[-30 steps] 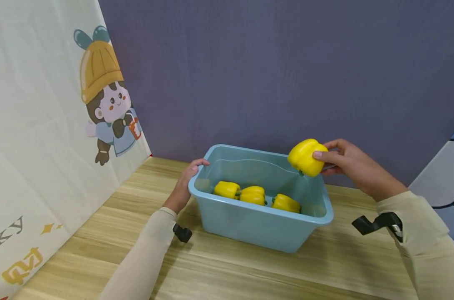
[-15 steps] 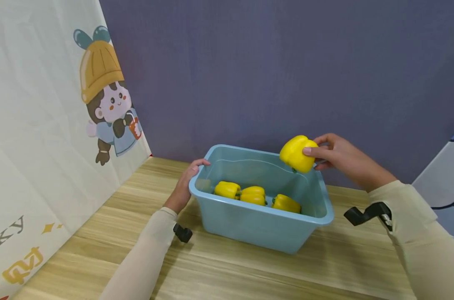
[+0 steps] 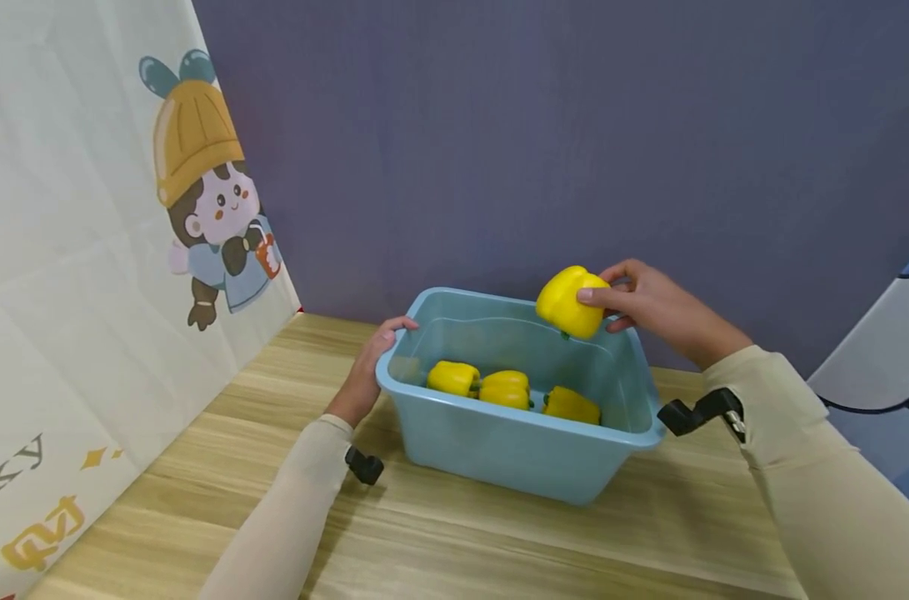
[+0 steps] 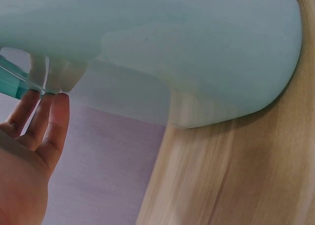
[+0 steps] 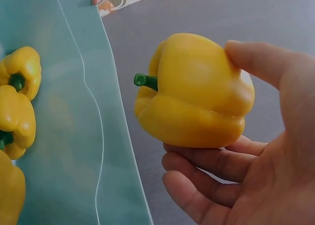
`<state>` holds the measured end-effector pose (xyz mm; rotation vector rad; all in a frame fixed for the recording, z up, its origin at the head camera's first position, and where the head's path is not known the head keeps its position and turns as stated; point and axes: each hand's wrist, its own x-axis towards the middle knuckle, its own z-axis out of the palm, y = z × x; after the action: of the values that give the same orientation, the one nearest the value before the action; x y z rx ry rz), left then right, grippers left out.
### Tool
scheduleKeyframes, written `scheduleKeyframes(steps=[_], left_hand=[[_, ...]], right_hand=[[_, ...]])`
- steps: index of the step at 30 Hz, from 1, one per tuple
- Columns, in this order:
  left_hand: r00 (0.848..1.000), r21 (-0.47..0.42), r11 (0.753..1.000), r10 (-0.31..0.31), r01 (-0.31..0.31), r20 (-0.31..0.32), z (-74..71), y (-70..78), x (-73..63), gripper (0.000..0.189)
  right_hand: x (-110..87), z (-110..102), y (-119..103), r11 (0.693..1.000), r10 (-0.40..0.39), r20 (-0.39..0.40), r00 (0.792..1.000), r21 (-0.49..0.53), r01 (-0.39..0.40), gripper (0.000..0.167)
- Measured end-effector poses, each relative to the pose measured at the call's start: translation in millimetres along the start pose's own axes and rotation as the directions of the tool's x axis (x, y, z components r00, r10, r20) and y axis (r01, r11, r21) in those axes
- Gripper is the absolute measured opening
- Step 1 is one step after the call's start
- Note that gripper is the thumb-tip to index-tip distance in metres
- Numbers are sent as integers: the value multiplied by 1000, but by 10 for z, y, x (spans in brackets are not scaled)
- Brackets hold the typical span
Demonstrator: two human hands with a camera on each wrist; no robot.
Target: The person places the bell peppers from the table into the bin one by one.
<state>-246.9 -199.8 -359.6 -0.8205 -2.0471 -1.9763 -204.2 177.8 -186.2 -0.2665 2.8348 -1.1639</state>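
My right hand (image 3: pixel 664 304) pinches a yellow bell pepper (image 3: pixel 570 302) between thumb and fingers, above the far rim of a light blue plastic bin (image 3: pixel 514 450). The right wrist view shows that pepper's green stem (image 5: pixel 146 81) pointing left towards the bin wall, its body clear of the wall. Inside the bin lie three more yellow bell peppers (image 3: pixel 505 389) in a row along the near side. My left hand (image 3: pixel 364 375) grips the bin's left end, with digits over the rim. In the left wrist view its fingertips (image 4: pixel 60 99) press against the outer wall; the thumb is hidden there.
The bin stands on a wood-grain table (image 3: pixel 274 467). A dark blue-grey backdrop (image 3: pixel 544 150) rises close behind it. On the left hangs a white printed sheet (image 3: pixel 72 250) with a cartoon figure. Another printed panel (image 3: pixel 881 367) is at the right.
My right hand has moved left and slightly up with the pepper, from the bin's right corner to over its far rim. The left hand, the bin and its peppers stay in place.
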Motion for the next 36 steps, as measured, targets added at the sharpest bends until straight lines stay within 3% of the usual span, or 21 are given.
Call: scheduleKeyframes(steps=[27,36], left_hand=[[1000,15,1000,-1,1,-7,-17,-11,-12,51],[1000,13,1000,4,-4,-6,10,5,10,50]], right_hand=[[92,142,-48,997,16,51,999,-76,-12,91],[94,133,-30,997,-74,16,997,35,74,58]])
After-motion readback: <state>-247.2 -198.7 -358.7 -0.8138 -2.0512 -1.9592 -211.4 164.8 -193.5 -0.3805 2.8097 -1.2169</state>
